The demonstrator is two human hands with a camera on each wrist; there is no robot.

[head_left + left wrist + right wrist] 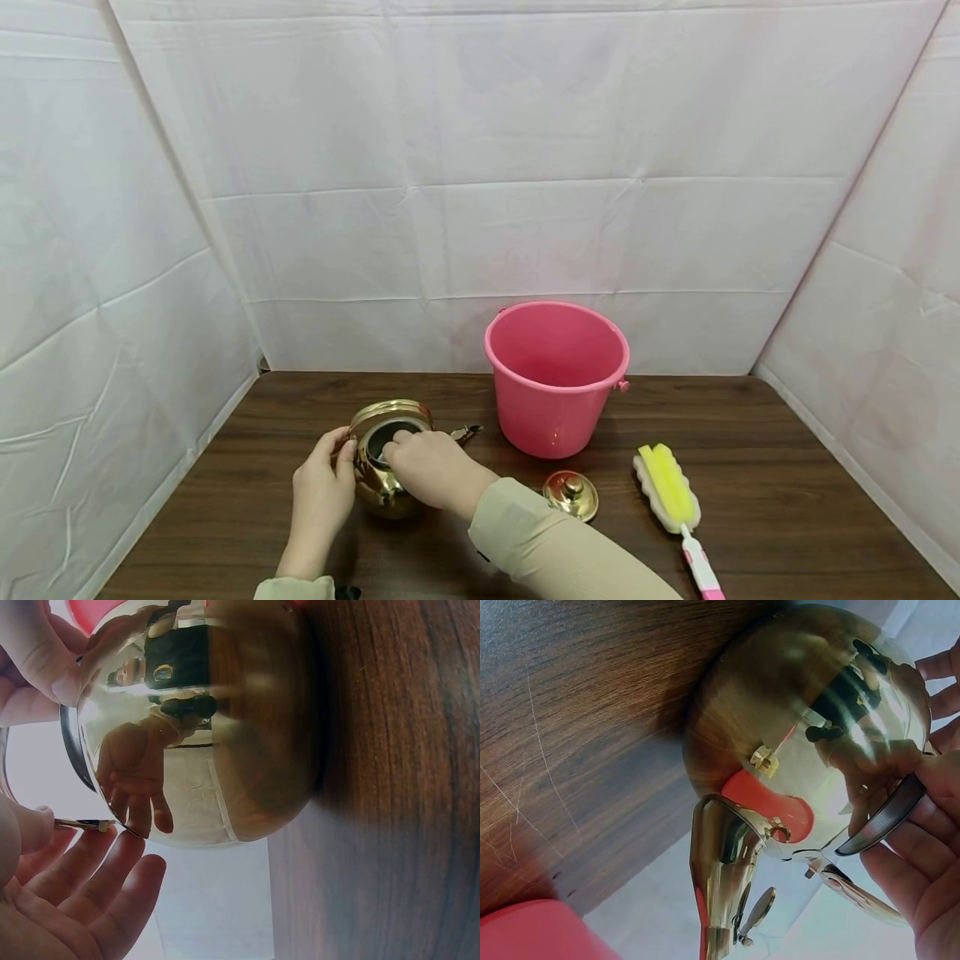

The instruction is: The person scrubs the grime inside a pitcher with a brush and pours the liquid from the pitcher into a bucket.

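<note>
A shiny gold kettle [378, 492] stands upright on the dark wooden table, its arched handle [390, 406] raised and its spout [463, 434] pointing right. My left hand [324, 487] pinches the handle's left base between thumb and fingers, as the left wrist view shows. Over the kettle's mouth, my right hand [435, 467] has its thumb and fingers about a shiny curved metal rim [881, 817]. Whether this rim is part of the kettle or a separate piece inside the mouth, I cannot tell. The gold lid [572, 493] lies off the kettle, knob up, near my right sleeve.
Behind the lid stands a pink bucket [551, 417], right of the spout. A long-handled sponge brush [667, 487], yellow and white with a pink-and-white grip, lies at the right. White sheets [525, 208] enclose the table at the back and both sides.
</note>
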